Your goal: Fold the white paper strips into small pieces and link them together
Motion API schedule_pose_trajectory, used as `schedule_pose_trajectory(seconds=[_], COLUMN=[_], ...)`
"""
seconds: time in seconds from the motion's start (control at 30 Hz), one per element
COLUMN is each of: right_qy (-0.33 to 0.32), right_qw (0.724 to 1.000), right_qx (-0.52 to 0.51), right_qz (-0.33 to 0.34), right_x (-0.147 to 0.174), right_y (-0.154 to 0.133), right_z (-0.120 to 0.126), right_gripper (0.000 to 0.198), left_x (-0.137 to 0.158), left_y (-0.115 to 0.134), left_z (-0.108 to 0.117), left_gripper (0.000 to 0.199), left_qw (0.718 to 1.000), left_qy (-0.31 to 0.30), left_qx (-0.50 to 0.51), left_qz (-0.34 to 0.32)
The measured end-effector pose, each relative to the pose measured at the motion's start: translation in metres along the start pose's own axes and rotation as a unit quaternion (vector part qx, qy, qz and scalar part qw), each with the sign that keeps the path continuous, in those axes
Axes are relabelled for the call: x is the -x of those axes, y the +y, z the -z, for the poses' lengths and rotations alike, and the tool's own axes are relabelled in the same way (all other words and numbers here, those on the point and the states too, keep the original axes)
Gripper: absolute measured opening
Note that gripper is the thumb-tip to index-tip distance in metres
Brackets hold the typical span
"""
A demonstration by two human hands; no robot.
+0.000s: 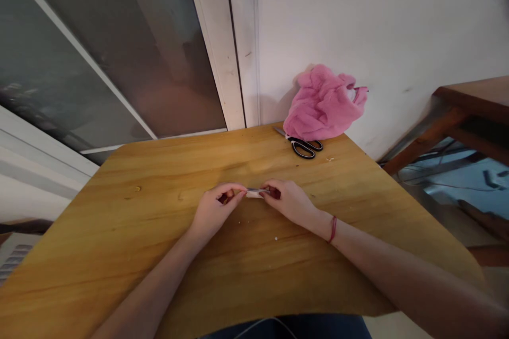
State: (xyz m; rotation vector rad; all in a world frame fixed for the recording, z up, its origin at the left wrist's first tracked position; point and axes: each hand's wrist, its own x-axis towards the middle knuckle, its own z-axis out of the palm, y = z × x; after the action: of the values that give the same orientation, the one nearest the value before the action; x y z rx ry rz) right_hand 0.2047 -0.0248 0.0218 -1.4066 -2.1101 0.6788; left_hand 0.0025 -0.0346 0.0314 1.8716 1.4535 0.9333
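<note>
Over the middle of the wooden table (pixel 167 265), a small white strip-like piece (pixel 254 194) with a dark line along its upper edge spans the gap between my hands. My left hand (pixel 217 206) pinches its left end between thumb and index finger. At the right end, the thumb and fingers of my right hand (pixel 288 201) close on the same piece. Its exact kind is too small to make out, and the fingertips hide both ends.
Black-handled scissors (pixel 304 147) lie at the table's far edge, partly beneath a bunched pink plush cloth (pixel 324 103) against the wall. Tiny white crumbs (pixel 275 239) are scattered near my hands. A sliding glass door (pixel 159 47) stands behind on the left, a wooden stand (pixel 449 116) on the right.
</note>
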Motion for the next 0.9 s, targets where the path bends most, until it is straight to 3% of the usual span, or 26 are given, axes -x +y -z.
schedule_pose_trajectory(seconds=[0.13, 0.4, 0.73, 0.9], right_qy=[0.002, 0.014, 0.019, -0.016], right_qw=[1.0, 0.999, 0.998, 0.997], right_qx=[-0.007, -0.038, -0.064, -0.065], right_qz=[-0.005, 0.002, 0.004, 0.029], right_x=[0.0, -0.0002, -0.0001, 0.0015], right_y=[-0.0013, 0.002, 0.0019, -0.0021], right_z=[0.0007, -0.0029, -0.003, -0.0016], right_gripper=[0.015, 0.017, 0.016, 0.013], left_x=[0.0012, 0.0009, 0.0013, -0.0011], left_y=[0.0016, 0.0037, 0.0018, -0.0035], left_z=[-0.0002, -0.0006, -0.0024, -0.0068], left_gripper=[0.018, 0.017, 0.011, 0.006], left_qw=[0.998, 0.996, 0.999, 0.996], left_qy=[-0.005, -0.036, -0.014, -0.016], left_qx=[0.07, 0.08, -0.024, -0.053], left_qz=[0.002, -0.029, -0.04, -0.07])
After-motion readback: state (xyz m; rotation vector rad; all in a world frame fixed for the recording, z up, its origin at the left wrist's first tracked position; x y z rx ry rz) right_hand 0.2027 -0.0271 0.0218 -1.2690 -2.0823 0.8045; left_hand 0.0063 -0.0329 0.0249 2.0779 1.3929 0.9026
